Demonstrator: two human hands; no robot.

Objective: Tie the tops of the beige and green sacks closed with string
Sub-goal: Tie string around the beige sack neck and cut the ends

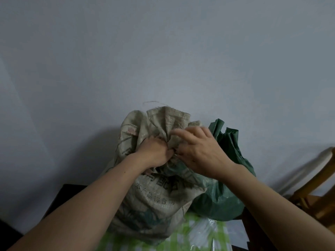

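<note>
A beige woven sack (pixel 154 196) with printed characters stands in front of me, its top bunched into a neck. My left hand (pixel 154 151) is clenched around that gathered neck. My right hand (pixel 201 151) presses against the neck from the right, fingers spread over the fabric. A thin string end (pixel 153 102) curls above the sack's top edge; any string at the neck is hidden by my hands. The green sack (pixel 223 196) stands just behind and to the right of the beige one, its top loose.
Both sacks rest on a surface with a green-and-white checked cover (pixel 190 236). A dark table edge (pixel 59 200) shows at the left. A wooden chair (pixel 319 196) stands at the right. A plain grey wall fills the background.
</note>
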